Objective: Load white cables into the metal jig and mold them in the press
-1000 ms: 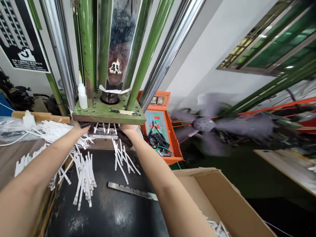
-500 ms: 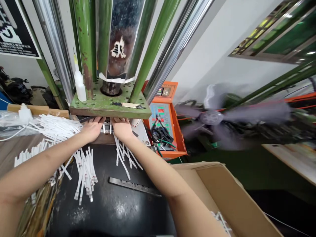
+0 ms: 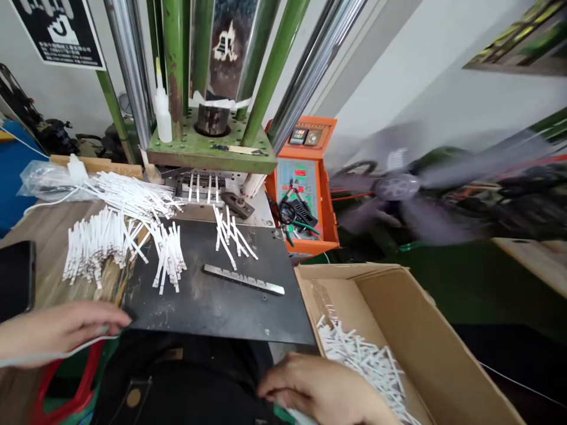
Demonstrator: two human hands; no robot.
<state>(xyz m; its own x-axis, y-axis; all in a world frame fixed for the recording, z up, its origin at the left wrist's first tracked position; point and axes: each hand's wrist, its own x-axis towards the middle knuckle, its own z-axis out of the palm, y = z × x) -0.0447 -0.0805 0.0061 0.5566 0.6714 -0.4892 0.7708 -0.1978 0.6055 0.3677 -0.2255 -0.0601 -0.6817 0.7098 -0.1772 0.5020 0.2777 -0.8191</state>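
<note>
My left hand [image 3: 82, 326] is low at the left, fingers bent together beside the black plate's corner; a white cord [image 3: 57, 356] runs along it, and what it grips is unclear. Low at the centre right, my right hand [image 3: 321, 386] has its fingers closed beside the carton, their hold hidden. White strips [image 3: 209, 189] lie across the metal fixture [image 3: 183, 189] under the green press plate [image 3: 212, 154]. Bundles of white strips [image 3: 95, 242] lie at the left, and a few loose strips [image 3: 228, 233] lie on the black plate [image 3: 186, 313]. A slotted metal bar [image 3: 243, 280] rests there too.
A cardboard box [image 3: 398, 336] holding many white strips [image 3: 363, 357] stands at the right. Behind it are an orange control box [image 3: 330, 206] and a spinning fan [image 3: 396, 187]. A phone [image 3: 18, 277] lies at the left; a white bottle [image 3: 163, 115] stands on the press.
Both hands have left the fixture and come back toward my body, left hand to the lower left, right hand to the lower right. The view has shifted, uncovering the strips in the fixture.
</note>
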